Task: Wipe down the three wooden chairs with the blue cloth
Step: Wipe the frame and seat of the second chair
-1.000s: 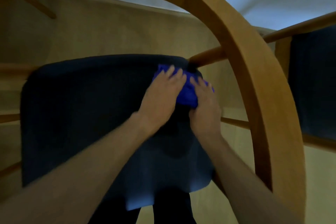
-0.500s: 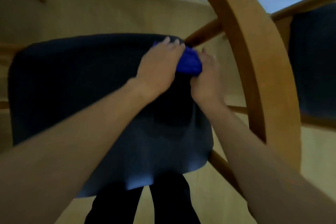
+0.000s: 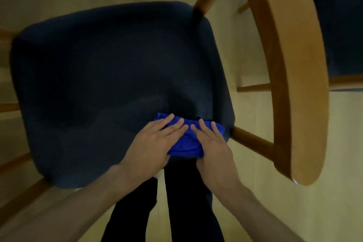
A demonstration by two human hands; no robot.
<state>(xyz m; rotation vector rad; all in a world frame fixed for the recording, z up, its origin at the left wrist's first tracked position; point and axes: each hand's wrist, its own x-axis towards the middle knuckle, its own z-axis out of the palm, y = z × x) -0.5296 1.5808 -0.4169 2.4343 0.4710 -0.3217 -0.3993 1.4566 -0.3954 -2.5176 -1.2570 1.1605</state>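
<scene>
Both hands [image 3: 182, 143] (fingers spread) pressed the blue cloth [image 3: 188, 141] on 1 chair's seat [image 3: 98, 84]; wooden frames looked unfinished.

The dark seat [image 3: 110, 84] lies bare to the left and far side of both hands, open for a sweep. On the right, the curved wooden armrest [image 3: 290, 76] arches over the seat's edge, with a wooden rail [image 3: 253, 141] just beside the right hand [image 3: 214, 149]. A second chair [image 3: 339, 25] stands behind the armrest.
</scene>
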